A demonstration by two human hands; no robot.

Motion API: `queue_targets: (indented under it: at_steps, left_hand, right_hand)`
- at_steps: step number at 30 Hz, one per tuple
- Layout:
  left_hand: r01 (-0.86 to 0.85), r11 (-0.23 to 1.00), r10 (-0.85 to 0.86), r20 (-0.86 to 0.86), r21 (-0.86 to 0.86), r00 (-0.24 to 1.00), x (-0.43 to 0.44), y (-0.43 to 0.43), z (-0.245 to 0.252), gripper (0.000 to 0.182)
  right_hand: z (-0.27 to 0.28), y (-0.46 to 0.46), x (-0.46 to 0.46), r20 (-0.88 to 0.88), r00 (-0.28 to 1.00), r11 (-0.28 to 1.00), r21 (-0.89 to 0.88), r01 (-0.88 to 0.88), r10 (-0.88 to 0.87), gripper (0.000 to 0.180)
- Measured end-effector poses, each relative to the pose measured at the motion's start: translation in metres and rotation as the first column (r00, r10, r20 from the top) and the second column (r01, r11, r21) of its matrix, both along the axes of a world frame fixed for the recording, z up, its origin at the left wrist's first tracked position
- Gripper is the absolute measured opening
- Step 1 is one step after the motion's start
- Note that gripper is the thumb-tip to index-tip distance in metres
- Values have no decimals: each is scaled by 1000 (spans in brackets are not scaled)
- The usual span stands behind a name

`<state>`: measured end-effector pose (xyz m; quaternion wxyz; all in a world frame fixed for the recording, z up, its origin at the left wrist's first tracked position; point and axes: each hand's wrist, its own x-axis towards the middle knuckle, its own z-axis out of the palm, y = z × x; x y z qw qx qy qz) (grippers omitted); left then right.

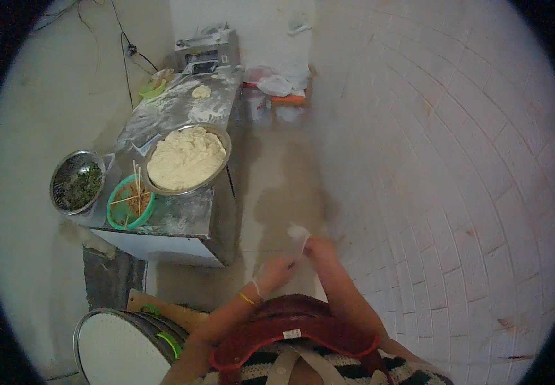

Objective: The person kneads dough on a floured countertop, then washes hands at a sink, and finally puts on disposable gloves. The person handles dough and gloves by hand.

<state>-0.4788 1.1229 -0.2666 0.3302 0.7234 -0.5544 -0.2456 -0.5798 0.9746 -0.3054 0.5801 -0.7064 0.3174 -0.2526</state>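
Note:
My right hand (321, 251) pinches a thin whitish film (299, 232), perhaps plastic, in front of my body. Close beside it is my left hand (277, 275), fingers curled toward the right one; blur hides whether they grip the film too. A pale band and a yellow band circle my left wrist. On the counter ahead to the left stands a metal basin (228, 139) heaped with pale dough (186, 159). Next to it, a green bowl (150, 211) contains a brown crumbly filling and several wooden sticks (138, 180).
A metal colander (56, 204) of chopped greens stands at far left. The floury metal counter (186, 211) carries a small dough piece (202, 91) and a metal machine (207, 50) at its far end. Round lidded stacks (118, 349) sit low left. A white brick wall (431, 269) rises right.

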Motion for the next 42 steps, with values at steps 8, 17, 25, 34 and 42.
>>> queue_targets:
  at_steps: [8, 17, 25, 34, 42]
  left_hand:
    - [22, 992, -59, -300, -125, 952, 36, -33, 20, 20]
    - [13, 975, -39, -114, -224, 993, 66, -61, 13, 16]
    - [-26, 1000, 26, -101, 10, 995, 52, -83, 15, 16]
    - [62, 981, -116, -298, -185, 947, 38, -110, 2, 16]
    - [108, 986, -121, -96, -130, 988, 46, -122, 12, 17]
  right_hand:
    - [30, -17, 46, -284, 956, 871, -486, -76, -75, 30]
    - [23, -39, 96, -353, 929, 957, 291, -7, 114, 45]
    - [-9, -66, 91, -41, 909, 841, 399, -365, 414, 64]
    - [-22, -85, 82, 60, 994, 686, 720, -103, 86, 52]
    - [-11, -109, 94, -42, 984, 810, 575, -117, 172, 50]
